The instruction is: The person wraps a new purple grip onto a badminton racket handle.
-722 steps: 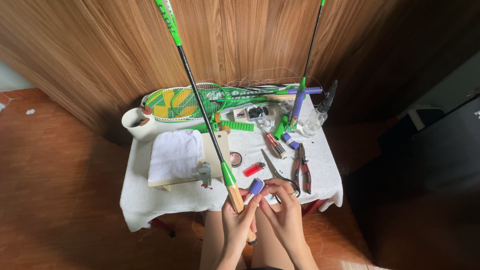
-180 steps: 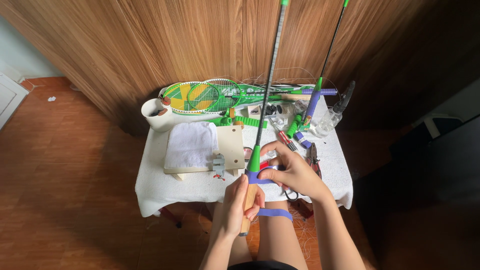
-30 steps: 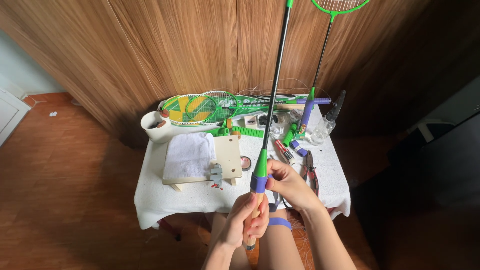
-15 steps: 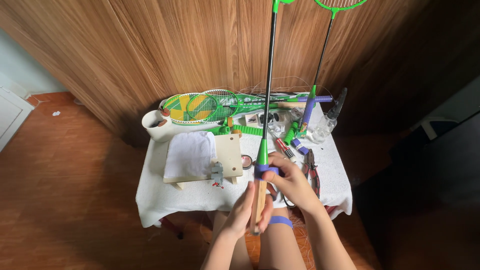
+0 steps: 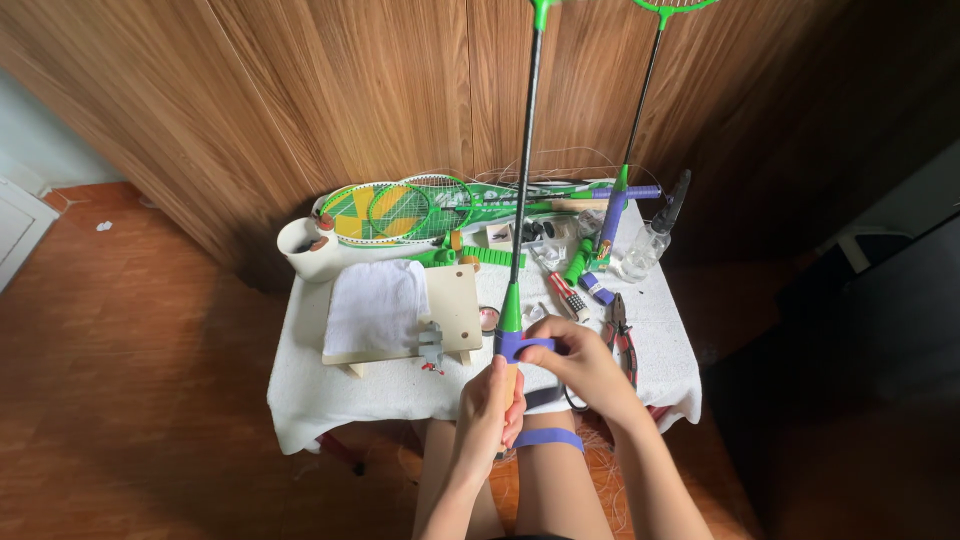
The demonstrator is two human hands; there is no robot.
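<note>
Left hand clamped on badminton racket handle, upright over table edge. Right hand pinches purple grip tape, now wrapped a bit further than half a second ago.

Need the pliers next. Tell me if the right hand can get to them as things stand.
Probably yes, once it lets go. The pliers lie uncovered just beyond the right hand, but that hand is pinching purple tape at the racket.
</note>
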